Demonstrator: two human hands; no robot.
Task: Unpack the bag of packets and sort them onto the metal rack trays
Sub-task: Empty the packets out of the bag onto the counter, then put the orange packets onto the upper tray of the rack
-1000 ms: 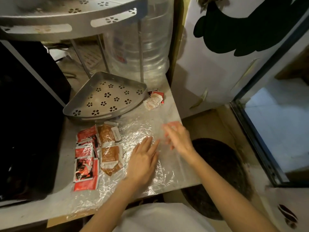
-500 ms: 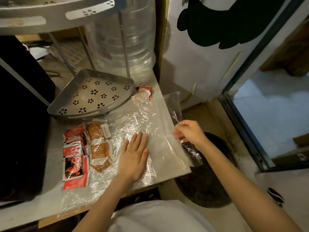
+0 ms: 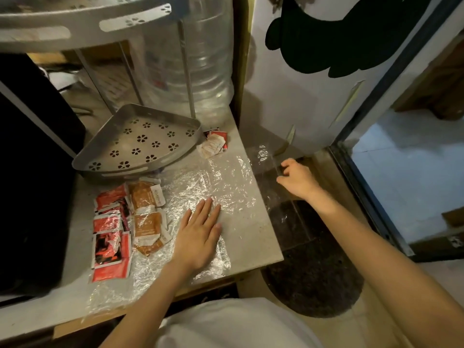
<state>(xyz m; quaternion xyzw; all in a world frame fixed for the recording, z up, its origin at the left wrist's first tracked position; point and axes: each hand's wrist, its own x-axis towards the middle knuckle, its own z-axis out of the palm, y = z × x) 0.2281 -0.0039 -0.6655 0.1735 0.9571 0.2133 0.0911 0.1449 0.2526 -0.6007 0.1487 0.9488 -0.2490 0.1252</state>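
Observation:
A clear plastic bag (image 3: 226, 187) lies spread over the grey countertop (image 3: 258, 244), its right end pulled past the counter's right edge. My left hand (image 3: 199, 234) presses flat on the bag, fingers apart. My right hand (image 3: 296, 178) pinches the bag's right end in the air beside the counter. Several red packets (image 3: 110, 237) and brown packets (image 3: 147, 224) lie in a pile under the bag's left part. A few white and red packets (image 3: 213, 145) sit by the lower metal rack tray (image 3: 140, 144), which holds nothing. The upper tray (image 3: 82, 23) hangs above.
A large clear water bottle (image 3: 190, 61) stands behind the rack. A black appliance (image 3: 30, 172) fills the left side. A white panel with a dark shape (image 3: 313, 71) is on the right, and a dark round mat (image 3: 313, 272) lies on the floor below the counter.
My right hand took hold of the bag's right end and pulled it out past the counter's edge. My left hand stayed pressed on the bag.

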